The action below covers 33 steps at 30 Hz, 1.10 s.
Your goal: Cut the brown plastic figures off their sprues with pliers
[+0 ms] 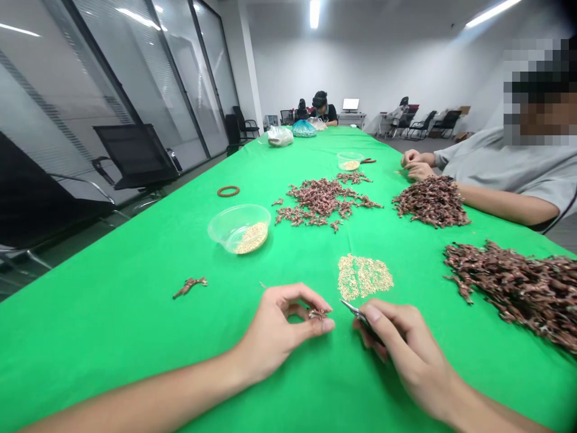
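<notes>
Brown piece point(317, 314), just one, sits pinched in the left hand point(283, 328); the right hand point(408, 346) grips one tool point(357, 313).

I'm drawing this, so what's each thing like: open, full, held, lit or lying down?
Left hand: pinching a brown piece.
Right hand: holding a pointed tool.
Near bowl: open, partly filled.
Far bowl: open, partly filled.
Loose golden bits: spread out.
Brown ring: lying flat.
Brown piles: heaped loosely.
Red tool: lying down.
Monitor: lit.
Ceiling lights: lit.
</notes>
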Available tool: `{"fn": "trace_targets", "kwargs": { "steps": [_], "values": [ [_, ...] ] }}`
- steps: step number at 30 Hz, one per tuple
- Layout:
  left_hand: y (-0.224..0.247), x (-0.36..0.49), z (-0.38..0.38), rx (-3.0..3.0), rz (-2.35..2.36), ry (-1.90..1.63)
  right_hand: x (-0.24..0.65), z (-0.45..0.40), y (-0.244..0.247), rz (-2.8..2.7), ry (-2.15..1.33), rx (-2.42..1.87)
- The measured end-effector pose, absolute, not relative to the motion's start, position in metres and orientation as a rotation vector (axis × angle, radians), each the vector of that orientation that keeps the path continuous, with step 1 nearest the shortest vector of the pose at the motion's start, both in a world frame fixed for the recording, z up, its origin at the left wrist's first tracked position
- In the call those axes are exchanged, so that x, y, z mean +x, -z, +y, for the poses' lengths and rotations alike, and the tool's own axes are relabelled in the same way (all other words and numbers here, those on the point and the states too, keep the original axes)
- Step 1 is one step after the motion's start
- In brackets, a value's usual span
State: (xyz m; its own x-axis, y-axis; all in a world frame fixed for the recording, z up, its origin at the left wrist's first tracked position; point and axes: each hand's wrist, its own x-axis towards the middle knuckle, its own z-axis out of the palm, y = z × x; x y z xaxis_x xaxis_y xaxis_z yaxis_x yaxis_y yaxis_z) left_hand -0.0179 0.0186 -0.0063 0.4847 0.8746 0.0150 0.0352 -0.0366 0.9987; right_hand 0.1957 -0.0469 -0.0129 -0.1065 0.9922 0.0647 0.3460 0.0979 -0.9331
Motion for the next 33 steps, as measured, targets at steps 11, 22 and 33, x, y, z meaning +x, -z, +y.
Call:
{"fn": "trace_targets", "kwargs": {
  "steps": [11,22,33],
  "values": [
    [0.002,-0.017,0.02,1.439,0.903,-0.784,0.194,-0.046,0.01,-1.611,-0.967,-1.331],
    [-0.01,-0.006,0.047,1.609,1.097,-0.987,0.184,-0.05,0.012,-1.931,-0.543,-1.091],
    [-0.036,0.162,0.128,1.974,0.816,-0.6,0.18,-0.044,0.03,-2.385,0.062,-0.888]
  ]
}}
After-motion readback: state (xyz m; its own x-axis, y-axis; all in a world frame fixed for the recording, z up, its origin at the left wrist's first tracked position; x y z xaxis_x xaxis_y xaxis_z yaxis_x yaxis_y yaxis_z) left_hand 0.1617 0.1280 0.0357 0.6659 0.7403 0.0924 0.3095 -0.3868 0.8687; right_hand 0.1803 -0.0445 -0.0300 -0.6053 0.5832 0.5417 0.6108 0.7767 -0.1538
